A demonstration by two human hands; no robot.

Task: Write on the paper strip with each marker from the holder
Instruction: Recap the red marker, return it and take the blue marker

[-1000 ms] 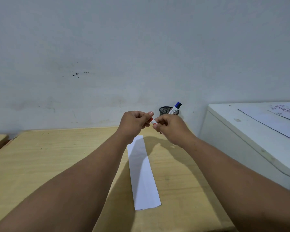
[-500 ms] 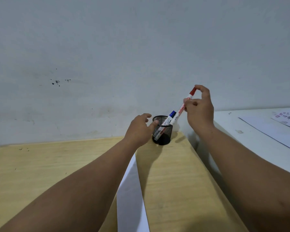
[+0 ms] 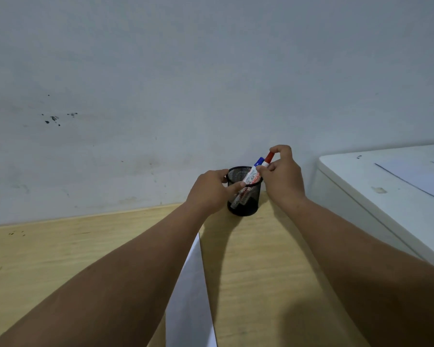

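Observation:
A black mesh holder (image 3: pixel 246 206) stands at the back of the wooden table (image 3: pixel 60 256), against the wall. My left hand (image 3: pixel 208 191) grips its left side and rim. Inside it leans a blue-capped marker (image 3: pixel 255 166). Beside that one, a red-capped marker (image 3: pixel 266 162) rests in the holder, with my right hand (image 3: pixel 282 176) pinching its upper end by the cap. A white paper strip (image 3: pixel 191 296) lies on the table between my forearms, running toward me out of view.
To the right stands a white cabinet (image 3: pixel 361 186), its top level with the holder's rim, with paper sheets (image 3: pixel 416 174) lying on it. The grey wall (image 3: pixel 211 83) closes off the table's far edge directly behind the holder.
My right hand has lowered the red marker into the holder beside the blue one. My left hand went from the marker's cap to gripping the holder's side.

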